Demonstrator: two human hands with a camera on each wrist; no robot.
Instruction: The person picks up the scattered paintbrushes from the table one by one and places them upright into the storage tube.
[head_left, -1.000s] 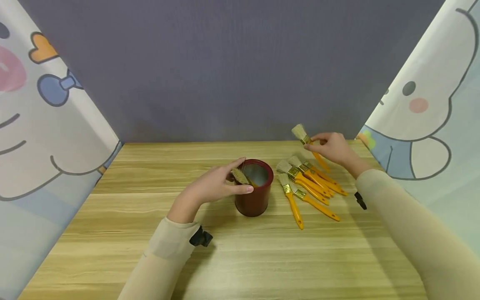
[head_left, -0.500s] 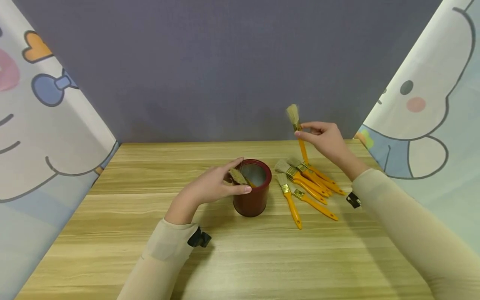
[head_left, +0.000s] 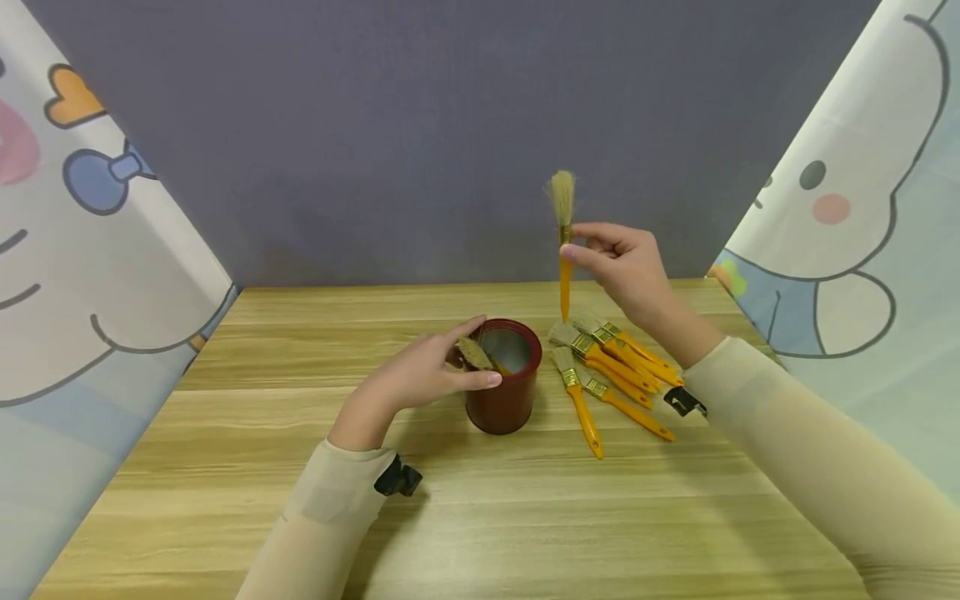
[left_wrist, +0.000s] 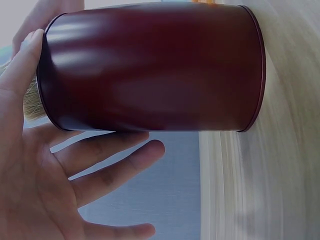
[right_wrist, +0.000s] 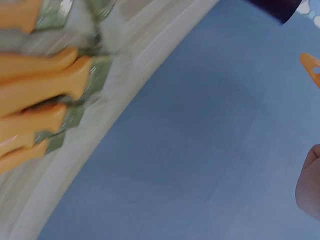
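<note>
A dark red can (head_left: 501, 404) stands upright on the wooden table. My left hand (head_left: 420, 371) holds it at the rim, thumb at the front and fingers on the far side; the left wrist view shows the other fingers spread beside the can wall (left_wrist: 150, 70). A paintbrush in the can (head_left: 474, 353) leans on the rim next to the left palm, bristles up, its handle mostly inside. Right of the can, my right hand (head_left: 618, 262) pinches another paintbrush (head_left: 564, 283) near its metal ferrule, bristles up, orange handle hanging down above the pile.
Several orange-handled paintbrushes (head_left: 615, 362) lie in a loose pile right of the can, bristles toward it. The closest paintbrush (head_left: 587, 421) points its handle to the front. A dark grey panel (head_left: 375, 167) rises behind the table, with cartoon-print sheets (head_left: 862, 208) on both sides.
My right hand has lifted its paintbrush from over the pile and carried it up and left, turning it from slanted to upright. The left hand and the can stay put.
</note>
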